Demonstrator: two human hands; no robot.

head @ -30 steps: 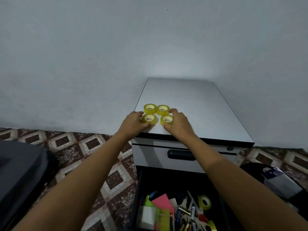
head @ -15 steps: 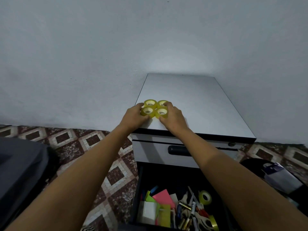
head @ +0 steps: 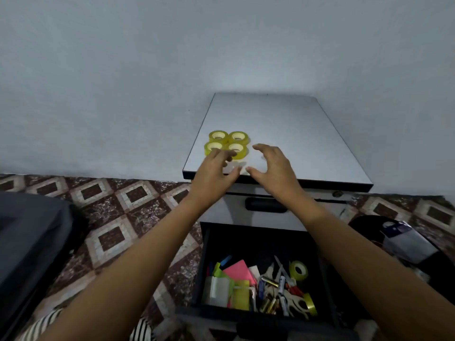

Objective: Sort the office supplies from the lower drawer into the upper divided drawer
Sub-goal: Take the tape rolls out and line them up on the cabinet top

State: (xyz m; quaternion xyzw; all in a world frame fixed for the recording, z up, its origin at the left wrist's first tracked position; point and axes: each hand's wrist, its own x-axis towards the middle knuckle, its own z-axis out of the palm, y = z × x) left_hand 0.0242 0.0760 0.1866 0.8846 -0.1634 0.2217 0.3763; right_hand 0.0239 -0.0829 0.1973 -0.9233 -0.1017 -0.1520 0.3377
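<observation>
1. Both grips have let go. A second ago they were pressed against the near pair of tapes, and half a second ago they were cupped round the whole cluster. Now my left grip [head: 213, 169] and right grip [head: 273, 168] hover with fingers spread and hold nothing.
2. The four yellow tape rolls [head: 238, 140] sit in a tight two-by-two block, touching each other, on the cabinet top [head: 283, 129]. They lie just beyond the left grip's fingertips and to the left of the right grip.
3. The left fingertips overlap the near rolls from this angle; I cannot tell whether they brush them or float above. The right grip is clearly apart from them.
4. I judge the squaring-up of the tapes finished, so they are staged rather than sorted.
5. The upper drawer [head: 320, 215] is shut below both grips, its handle [head: 267, 205] under the right wrist. It must be opened before anything can go in.
6. Nearer me than either grip, the lower drawer [head: 204, 267] stands open. It holds another tape roll [head: 298, 270], pink sticky notes [head: 240, 271], batteries [head: 268, 303] and pens, so most of the sorting remains
</observation>
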